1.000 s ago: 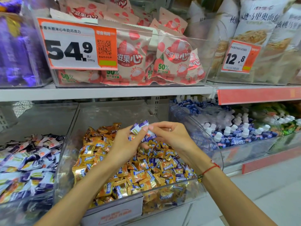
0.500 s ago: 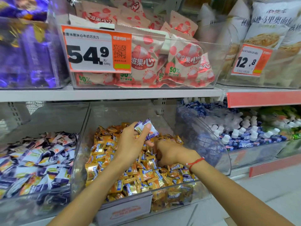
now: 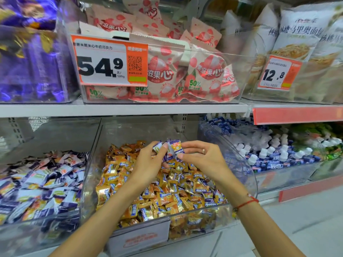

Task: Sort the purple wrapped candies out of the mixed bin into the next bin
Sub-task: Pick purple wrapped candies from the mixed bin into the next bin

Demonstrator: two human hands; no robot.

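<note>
Purple wrapped candies (image 3: 171, 147): small pillow packs, purple-and-white foil with a yellow-orange patch on the face, crimped ends. A small bunch of them is held up above the mixed bin (image 3: 239, 149), over its rear half. Left hand (image 3: 148, 164) has fingers curled around the bunch from the left; right hand (image 3: 202, 158) pinches the rightmost pack between thumb and forefinger, so both hands are clamped on candy and nearly meet. The clearest pack stands roughly upright, long axis close to vertical with a slight tilt, printed face toward the camera; the others fan out leftward, orientation hard to read. Text on the held packs is too small to make out. Mixed bin is clear plastic, mostly orange-gold packs with a few purple ones mixed in. The next bin (image 3: 89, 164), touching it on the left, holds purple-and-white packs. Price tag (image 3: 109, 61) on the upper shelf reads 54.9 元/500g with a QR code; second tag (image 3: 278, 73) reads 12.8. Pink pouches (image 3: 209, 75) show "50%".
</note>
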